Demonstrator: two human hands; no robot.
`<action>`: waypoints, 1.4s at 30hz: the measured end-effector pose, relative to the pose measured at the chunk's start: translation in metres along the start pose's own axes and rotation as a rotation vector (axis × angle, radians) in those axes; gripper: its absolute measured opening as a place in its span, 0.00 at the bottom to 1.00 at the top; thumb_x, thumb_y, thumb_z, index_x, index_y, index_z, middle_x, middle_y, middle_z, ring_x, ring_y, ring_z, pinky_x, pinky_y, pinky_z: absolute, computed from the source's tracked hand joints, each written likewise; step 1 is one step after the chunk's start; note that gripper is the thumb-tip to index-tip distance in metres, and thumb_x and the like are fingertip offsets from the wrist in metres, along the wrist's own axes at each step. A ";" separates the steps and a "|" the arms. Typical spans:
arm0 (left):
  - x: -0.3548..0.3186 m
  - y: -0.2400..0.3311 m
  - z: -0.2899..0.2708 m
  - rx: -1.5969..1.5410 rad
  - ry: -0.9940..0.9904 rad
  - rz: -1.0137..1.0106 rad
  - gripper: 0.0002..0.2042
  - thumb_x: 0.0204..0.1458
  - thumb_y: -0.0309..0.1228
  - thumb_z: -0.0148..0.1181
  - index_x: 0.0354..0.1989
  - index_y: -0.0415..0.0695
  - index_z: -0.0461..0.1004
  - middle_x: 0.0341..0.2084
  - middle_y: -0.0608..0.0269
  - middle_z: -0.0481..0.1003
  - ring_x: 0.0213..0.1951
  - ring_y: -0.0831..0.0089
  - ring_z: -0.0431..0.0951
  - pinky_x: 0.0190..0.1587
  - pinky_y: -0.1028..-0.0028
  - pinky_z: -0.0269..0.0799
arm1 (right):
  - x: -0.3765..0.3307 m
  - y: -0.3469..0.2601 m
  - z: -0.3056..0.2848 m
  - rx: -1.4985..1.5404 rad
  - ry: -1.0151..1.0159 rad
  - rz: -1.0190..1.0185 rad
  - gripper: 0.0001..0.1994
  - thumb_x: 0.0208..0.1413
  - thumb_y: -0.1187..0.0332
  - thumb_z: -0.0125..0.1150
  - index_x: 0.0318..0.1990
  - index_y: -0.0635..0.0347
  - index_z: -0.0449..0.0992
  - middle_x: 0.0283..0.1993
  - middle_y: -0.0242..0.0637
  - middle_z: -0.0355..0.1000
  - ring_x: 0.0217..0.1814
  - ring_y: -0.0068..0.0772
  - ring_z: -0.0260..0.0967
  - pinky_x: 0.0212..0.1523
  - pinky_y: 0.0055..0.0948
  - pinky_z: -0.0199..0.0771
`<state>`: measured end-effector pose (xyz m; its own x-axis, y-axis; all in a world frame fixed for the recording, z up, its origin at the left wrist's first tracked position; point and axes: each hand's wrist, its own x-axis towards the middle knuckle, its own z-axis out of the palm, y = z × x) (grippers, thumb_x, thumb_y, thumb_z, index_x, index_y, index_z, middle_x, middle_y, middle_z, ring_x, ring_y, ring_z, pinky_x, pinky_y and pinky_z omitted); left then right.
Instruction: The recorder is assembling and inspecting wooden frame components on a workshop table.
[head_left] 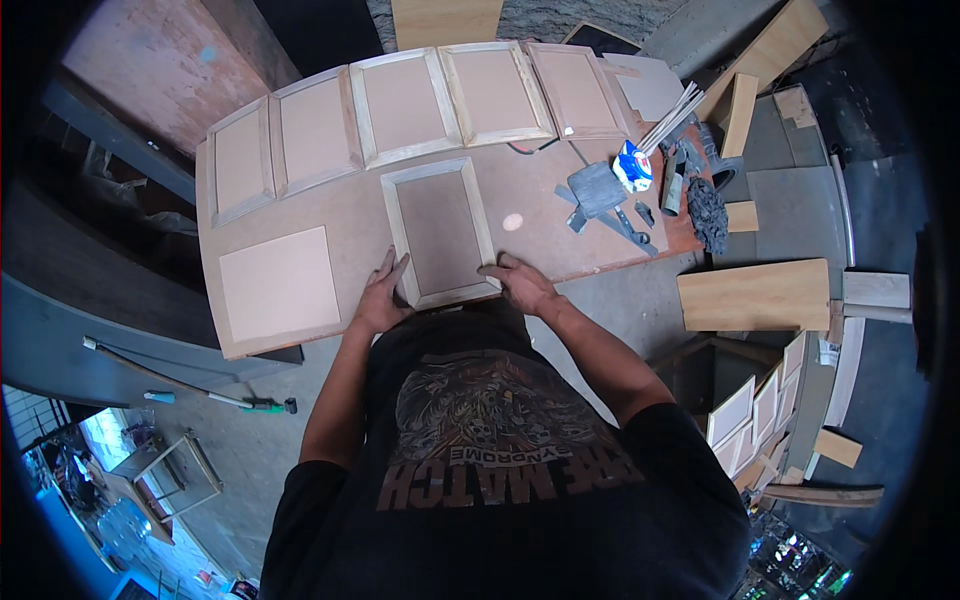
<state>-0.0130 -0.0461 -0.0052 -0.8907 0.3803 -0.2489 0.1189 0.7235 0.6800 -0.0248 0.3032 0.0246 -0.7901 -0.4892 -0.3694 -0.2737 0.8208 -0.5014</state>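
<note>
A framed wooden panel [442,232], with a pale wood border and a brown inner board, lies at the near edge of the workbench. My left hand [382,292] is at its lower left corner, fingers against the outer side of the border. Opposite, my right hand [525,284] grips the lower right side, thumb and fingers closed on the border. The panel's near end is close to my body. Left of it rests a loose, unframed flat board [280,282]. Behind it, several similar framed panels [412,105] lie side by side in a row.
On the bench's right are a grey flat block [597,190], a blue and white container [633,165], thin sticks [672,118] and a dark crumpled cloth [708,214]. More framed panels [757,412] lean at right near a wooden board [755,295]. A green-ended pole [180,378] lies at left.
</note>
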 end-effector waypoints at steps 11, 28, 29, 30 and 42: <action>0.001 0.001 0.006 -0.296 0.131 -0.024 0.53 0.42 0.29 0.80 0.80 0.45 0.56 0.80 0.40 0.50 0.59 0.57 0.74 0.63 0.66 0.70 | -0.007 -0.004 -0.001 0.074 0.044 0.024 0.36 0.53 0.83 0.54 0.72 0.46 0.71 0.56 0.49 0.69 0.61 0.56 0.70 0.64 0.45 0.73; -0.008 0.001 0.003 -0.356 0.124 -0.078 0.54 0.34 0.25 0.83 0.77 0.44 0.62 0.46 0.59 0.66 0.42 0.68 0.71 0.51 0.71 0.76 | -0.024 -0.010 0.003 0.270 0.174 0.130 0.38 0.48 0.80 0.61 0.72 0.57 0.67 0.57 0.52 0.69 0.62 0.59 0.69 0.63 0.46 0.73; -0.009 0.001 0.003 -0.350 0.125 -0.073 0.55 0.34 0.25 0.83 0.78 0.45 0.61 0.46 0.59 0.66 0.42 0.67 0.71 0.51 0.70 0.76 | -0.025 -0.010 0.002 0.269 0.174 0.129 0.38 0.48 0.80 0.61 0.72 0.57 0.67 0.57 0.52 0.69 0.62 0.59 0.69 0.63 0.46 0.73; -0.009 0.000 0.005 -0.345 0.126 -0.069 0.56 0.33 0.25 0.83 0.78 0.45 0.60 0.46 0.59 0.66 0.42 0.66 0.71 0.52 0.70 0.76 | -0.027 -0.010 0.001 0.253 0.185 0.085 0.39 0.48 0.79 0.64 0.72 0.56 0.66 0.57 0.51 0.69 0.61 0.59 0.69 0.63 0.46 0.74; -0.011 0.006 0.003 -0.354 0.123 -0.053 0.63 0.31 0.21 0.82 0.81 0.45 0.51 0.44 0.58 0.64 0.41 0.65 0.69 0.51 0.71 0.75 | -0.023 -0.012 0.006 0.254 0.155 0.130 0.41 0.49 0.72 0.75 0.73 0.53 0.66 0.55 0.46 0.68 0.57 0.53 0.71 0.59 0.44 0.75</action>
<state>-0.0018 -0.0446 -0.0006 -0.9401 0.2601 -0.2204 -0.0689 0.4883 0.8699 0.0005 0.3027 0.0345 -0.8891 -0.3184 -0.3290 -0.0349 0.7637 -0.6447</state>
